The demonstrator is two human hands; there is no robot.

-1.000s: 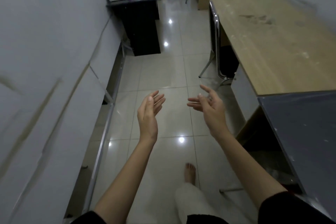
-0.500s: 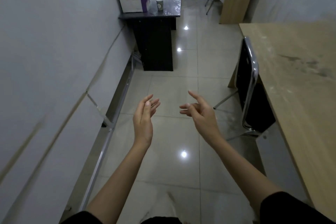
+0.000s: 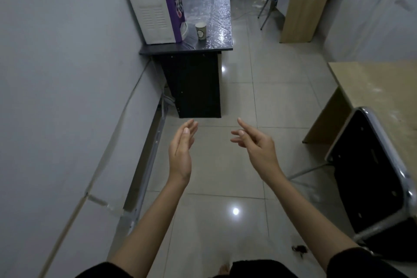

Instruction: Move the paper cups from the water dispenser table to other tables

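Your left hand sits center frame, fingers straight and held together, palm facing right, empty. Your right hand is beside it w/ a gap between, index out, other fingers loosely curled, nothing in it. One cup stands upright in the upper middle of the frame on the black table, just right of the dispenser, near the table's front edge. Wood table and black chair at right.
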